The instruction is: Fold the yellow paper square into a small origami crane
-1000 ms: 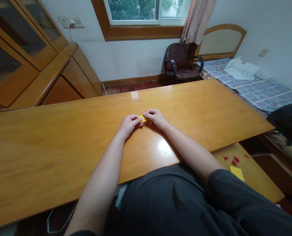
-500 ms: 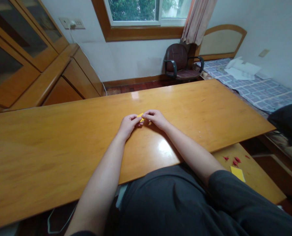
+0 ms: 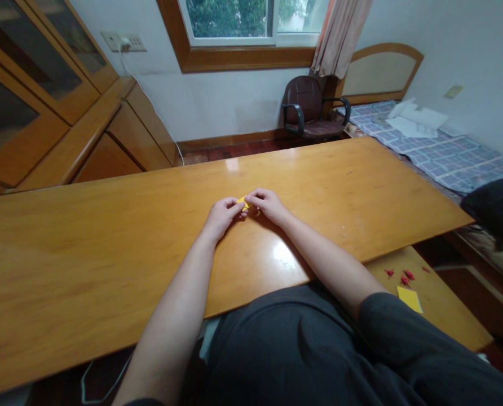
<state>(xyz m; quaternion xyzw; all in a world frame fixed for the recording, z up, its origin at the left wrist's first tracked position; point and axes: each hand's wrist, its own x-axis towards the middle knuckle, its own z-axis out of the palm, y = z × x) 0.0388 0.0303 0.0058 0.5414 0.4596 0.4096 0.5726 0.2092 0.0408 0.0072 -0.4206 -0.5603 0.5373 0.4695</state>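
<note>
A small folded piece of yellow paper [image 3: 242, 201] is held between my two hands, just above the wooden table [image 3: 107, 237]. My left hand [image 3: 223, 216] pinches its left side with thumb and fingers. From the right, my right hand [image 3: 267, 204] grips the paper's other side, thumb and forefinger closed on it. Fingers cover much of the paper, so its exact folded shape cannot be made out.
On a lower board [image 3: 441, 304] at the right lie several small red folded pieces [image 3: 409, 275] and a stack of yellow paper [image 3: 409, 299]. Beyond the table stand an armchair [image 3: 304, 104] and a bed [image 3: 454, 146] with papers. A wooden cabinet [image 3: 82, 113] is at left.
My fingers have shifted slightly on the yellow paper, and the right hand's fingers are curled in a little more. Both hands stay in nearly the same place.
</note>
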